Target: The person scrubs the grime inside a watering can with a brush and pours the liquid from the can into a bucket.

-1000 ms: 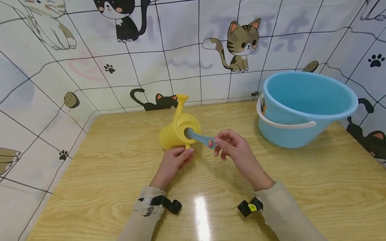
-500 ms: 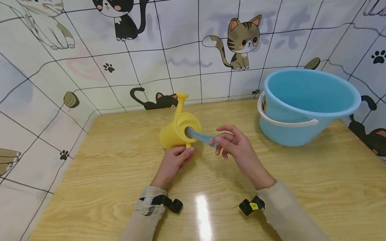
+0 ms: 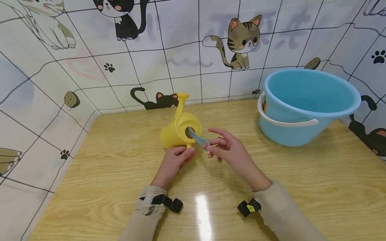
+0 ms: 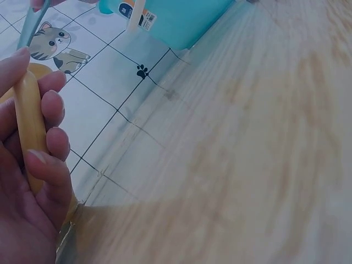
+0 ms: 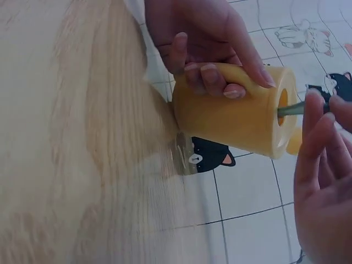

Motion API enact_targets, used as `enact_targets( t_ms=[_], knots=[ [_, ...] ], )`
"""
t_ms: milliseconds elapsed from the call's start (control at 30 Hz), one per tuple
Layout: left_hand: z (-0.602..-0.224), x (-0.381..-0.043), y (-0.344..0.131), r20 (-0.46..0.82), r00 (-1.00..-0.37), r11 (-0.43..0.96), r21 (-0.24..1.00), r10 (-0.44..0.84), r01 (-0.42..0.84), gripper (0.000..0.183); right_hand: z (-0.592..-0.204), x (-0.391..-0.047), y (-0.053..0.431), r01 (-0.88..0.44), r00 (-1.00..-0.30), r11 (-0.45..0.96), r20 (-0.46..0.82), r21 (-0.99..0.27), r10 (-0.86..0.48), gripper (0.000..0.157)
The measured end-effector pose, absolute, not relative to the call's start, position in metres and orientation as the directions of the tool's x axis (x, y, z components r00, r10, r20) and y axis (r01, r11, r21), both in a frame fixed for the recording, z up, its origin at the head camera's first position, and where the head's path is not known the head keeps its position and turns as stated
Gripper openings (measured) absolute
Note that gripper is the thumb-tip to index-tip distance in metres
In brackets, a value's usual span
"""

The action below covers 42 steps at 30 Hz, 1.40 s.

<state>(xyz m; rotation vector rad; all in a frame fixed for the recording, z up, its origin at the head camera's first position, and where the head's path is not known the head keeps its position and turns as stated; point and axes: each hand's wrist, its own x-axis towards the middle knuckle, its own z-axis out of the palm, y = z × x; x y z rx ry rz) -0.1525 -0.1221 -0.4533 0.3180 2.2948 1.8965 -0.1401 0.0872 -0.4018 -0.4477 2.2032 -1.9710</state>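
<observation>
A yellow watering can stands tilted on the table, spout toward the back wall and its round opening facing up and right. My left hand grips its handle; the left wrist view shows the fingers curled round that handle. Out of the opening sticks a blue-grey tool handle with a looped end. My right hand pinches the looped end between thumb and fingers, index finger held out straighter. Whatever is on the tool's other end is hidden inside the can.
At the right back stands a light blue bucket with a white carrying handle, and a wide blue basin seems to sit in it. Wood-grain table lies underneath. A cat-printed wall covering closes off the back and sides.
My right hand has shifted left, bringing the tool's looped end left and slightly down, so its handle leans more steeply in the opening. The left hand and watering can stay nearly in place.
</observation>
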Motion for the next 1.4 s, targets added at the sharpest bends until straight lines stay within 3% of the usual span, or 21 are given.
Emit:
enact_targets(
  t_ms=[267,633,1133,1400],
  knots=[
    [-0.453,-0.153,-0.122,0.019,-0.969,0.188,0.980,0.247,0.068,0.045,-0.389,-0.126,0.079,-0.223,-0.956,0.241,0.164,-0.944,-0.242,0.036],
    [-0.454,-0.153,-0.123,0.013,-0.969,0.199,0.978,0.245,0.064,0.045,-0.384,-0.119,0.079,-0.309,-0.926,0.073,0.283,-0.948,-0.248,0.029],
    [-0.455,-0.155,-0.121,0.036,-0.964,0.183,0.979,0.263,0.087,0.044,-0.393,-0.129,0.084,-0.197,-0.937,0.181,0.131,-0.964,-0.325,0.029],
    [-0.455,-0.153,-0.122,0.020,-0.966,0.193,0.978,0.257,0.072,0.045,-0.394,-0.128,0.084,-0.205,-0.932,0.184,0.134,-0.961,-0.336,0.024]
  ],
)
